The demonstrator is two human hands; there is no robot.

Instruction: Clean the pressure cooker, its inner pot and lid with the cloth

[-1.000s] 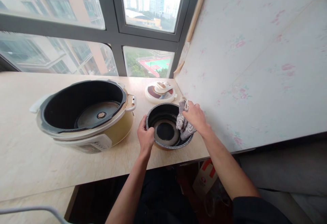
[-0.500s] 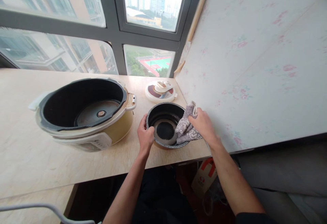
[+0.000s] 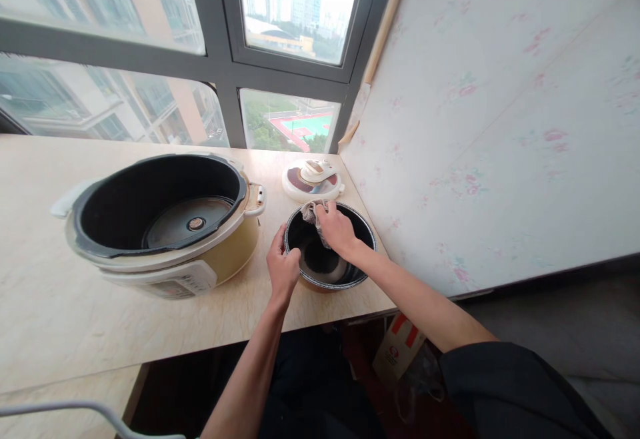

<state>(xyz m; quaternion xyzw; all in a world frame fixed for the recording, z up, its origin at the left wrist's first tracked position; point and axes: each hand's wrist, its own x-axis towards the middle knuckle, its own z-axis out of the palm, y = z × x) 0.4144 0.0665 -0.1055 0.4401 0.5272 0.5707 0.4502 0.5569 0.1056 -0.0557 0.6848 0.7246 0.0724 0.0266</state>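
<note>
A round dark inner pot (image 3: 360,272) sits on the wooden surface, its bottom partly visible with a dark patch in the middle. My left hand (image 3: 283,267) grips the pot's left rim, thumb over the edge and fingers outside. Bunched in my right hand (image 3: 336,227) is a patterned cloth (image 3: 312,213), pressed against the far inner wall near the rim. The right hand and wrist cover part of the pot's inside. To the left stands the cooker body (image 3: 235,249), open at the top, with a dark interior.
The cooker's white lid (image 3: 305,189) lies behind the pot by the window (image 3: 293,119). A papered wall (image 3: 480,159) rises close on the right. Below the counter edge is a paper bag (image 3: 395,352). A grey cable (image 3: 100,408) crosses the lower left.
My right hand has moved the cloth from the pot's right rim leftward and away from me, to the far inner wall. My left hand keeps its hold on the rim.
</note>
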